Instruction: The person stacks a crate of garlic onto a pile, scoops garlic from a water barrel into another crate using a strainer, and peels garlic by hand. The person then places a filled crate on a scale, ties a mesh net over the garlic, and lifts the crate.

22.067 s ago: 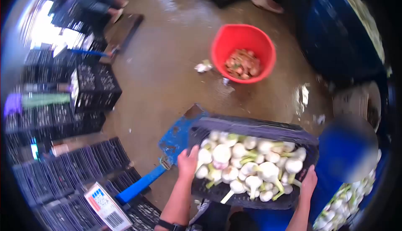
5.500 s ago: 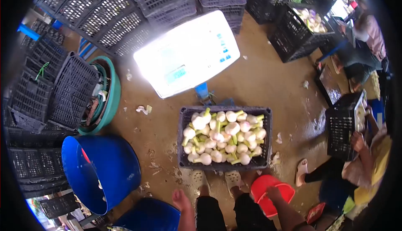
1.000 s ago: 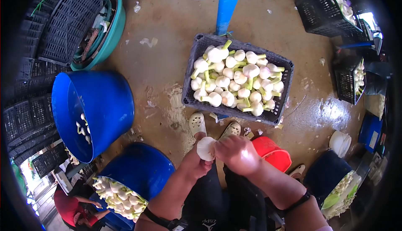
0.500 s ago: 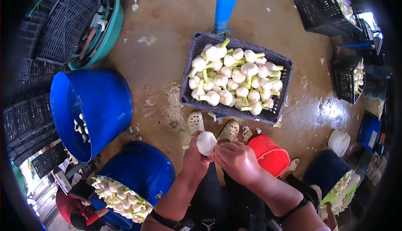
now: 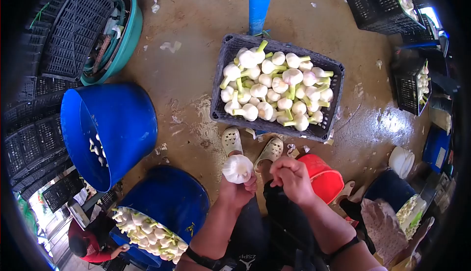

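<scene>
My left hand (image 5: 234,192) is wrapped round a white garlic bulb (image 5: 238,168) and holds it up above my shoes. To its right, apart from the bulb, my right hand (image 5: 294,180) is closed with its fingers curled. Whatever those fingers may hold is hidden. Beyond both hands stands a dark plastic crate (image 5: 335,103) filled with garlic bulbs (image 5: 265,93) on short green stems. Close beside my right hand is a red bucket (image 5: 325,182).
Two blue barrels (image 5: 132,119) (image 5: 171,187) lie tilted at left, the nearer with many garlic bulbs. A blue post (image 5: 259,13) rises behind the crate. Black crates (image 5: 382,15) line both sides. A person in a red top (image 5: 95,251) works at lower left.
My right hand has moved away from the bulb, to the right and slightly up. The bulb has turned in my left hand. A pale, rumpled sheet now shows at lower right.
</scene>
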Demonstrator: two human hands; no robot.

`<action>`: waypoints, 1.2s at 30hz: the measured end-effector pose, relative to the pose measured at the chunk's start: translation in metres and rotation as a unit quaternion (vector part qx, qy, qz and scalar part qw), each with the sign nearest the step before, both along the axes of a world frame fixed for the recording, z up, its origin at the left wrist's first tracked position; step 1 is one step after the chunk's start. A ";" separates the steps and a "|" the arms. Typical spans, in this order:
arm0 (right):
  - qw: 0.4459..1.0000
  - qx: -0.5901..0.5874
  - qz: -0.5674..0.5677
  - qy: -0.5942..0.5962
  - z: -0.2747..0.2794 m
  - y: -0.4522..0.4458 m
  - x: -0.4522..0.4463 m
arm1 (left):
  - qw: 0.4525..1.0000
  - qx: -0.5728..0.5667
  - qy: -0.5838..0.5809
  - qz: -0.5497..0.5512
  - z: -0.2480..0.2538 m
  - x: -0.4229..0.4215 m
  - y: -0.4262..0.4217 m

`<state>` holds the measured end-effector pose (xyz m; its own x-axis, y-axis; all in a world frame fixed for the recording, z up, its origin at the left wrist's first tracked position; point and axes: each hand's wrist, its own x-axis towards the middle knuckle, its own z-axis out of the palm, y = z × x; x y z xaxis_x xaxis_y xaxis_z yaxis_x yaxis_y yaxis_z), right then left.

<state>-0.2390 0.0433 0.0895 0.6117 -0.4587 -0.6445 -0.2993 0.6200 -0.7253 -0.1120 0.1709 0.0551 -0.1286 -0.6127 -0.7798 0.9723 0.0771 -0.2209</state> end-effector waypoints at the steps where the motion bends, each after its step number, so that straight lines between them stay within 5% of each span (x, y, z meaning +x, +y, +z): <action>1: 1.000 0.001 -0.002 0.000 0.006 0.000 0.002 | 0.999 -0.012 -0.020 0.030 0.002 0.000 -0.002; 3: 0.999 0.022 0.032 0.011 0.020 0.005 0.014 | 0.997 -0.025 -0.039 0.057 0.003 0.000 -0.005; 6: 0.991 -0.112 0.077 -0.019 0.028 0.007 0.028 | 0.987 -0.037 -0.149 0.052 0.007 0.000 -0.012; 9: 0.978 -0.185 0.094 0.002 0.028 0.013 0.035 | 0.982 0.079 -0.144 0.094 0.019 0.000 -0.022; 12: 0.949 -0.283 0.136 0.033 0.036 0.011 0.039 | 0.946 0.129 -0.290 0.059 0.017 -0.002 -0.017; 14: 0.952 -0.275 0.127 0.039 0.040 0.010 0.040 | 0.775 0.047 -0.626 -0.069 0.008 -0.002 -0.007; 18: 0.971 -0.194 0.135 0.037 0.041 0.006 0.039 | 0.813 0.065 -0.577 -0.035 0.000 0.008 -0.005; 20: 0.975 -0.173 0.129 0.052 0.039 0.007 0.039 | 0.729 0.086 -0.664 -0.142 0.010 0.011 -0.010; 21: 0.975 -0.172 0.128 0.053 0.037 0.008 0.039 | 0.729 0.086 -0.664 -0.143 0.007 0.010 -0.008; 23: 0.965 -0.223 0.122 0.060 0.035 0.010 0.040 | 0.486 0.060 -0.845 -0.217 -0.001 0.007 -0.003; 24: 0.965 -0.222 0.122 0.061 0.035 0.011 0.039 | 0.486 0.059 -0.844 -0.218 -0.002 0.000 -0.004; 25: 0.965 -0.229 0.109 0.061 0.035 0.013 0.040 | 0.716 0.138 -0.680 -0.076 -0.004 -0.009 -0.006; 26: 0.965 -0.235 0.096 0.062 0.034 0.014 0.040 | 0.870 0.203 -0.443 0.072 -0.005 -0.015 -0.006; 27: 0.966 -0.233 0.096 0.062 0.029 0.016 0.038 | 0.870 0.205 -0.443 0.071 -0.011 -0.014 0.002; 29: 0.988 0.141 0.044 0.037 0.017 0.014 0.035 | 0.970 -0.111 -0.188 0.106 -0.018 -0.007 0.009; 30: 0.988 0.141 0.043 0.037 0.015 0.013 0.031 | 0.971 -0.144 -0.173 0.078 -0.021 -0.008 0.010; 31: 0.960 0.280 -0.017 0.008 0.015 0.010 0.030 | 0.971 -0.144 -0.173 0.078 -0.015 -0.009 0.005; 32: 0.908 0.412 -0.077 -0.020 0.015 0.005 0.029 | 0.957 -0.014 -0.290 0.012 -0.008 -0.011 0.001; 33: 0.908 0.412 -0.077 -0.019 0.018 0.000 0.027 | 0.908 0.117 -0.398 -0.054 -0.006 -0.014 -0.002; 34: 0.886 0.430 -0.115 -0.127 0.023 -0.007 0.025 | 0.950 0.171 -0.260 0.031 -0.012 -0.020 0.000; 35: 0.852 0.443 -0.153 -0.233 0.025 -0.014 0.022 | 0.950 0.172 -0.260 0.031 -0.019 -0.019 0.007; 36: 0.865 0.395 -0.146 -0.273 0.020 -0.017 0.015 | 0.978 0.072 -0.185 0.058 -0.026 -0.015 0.016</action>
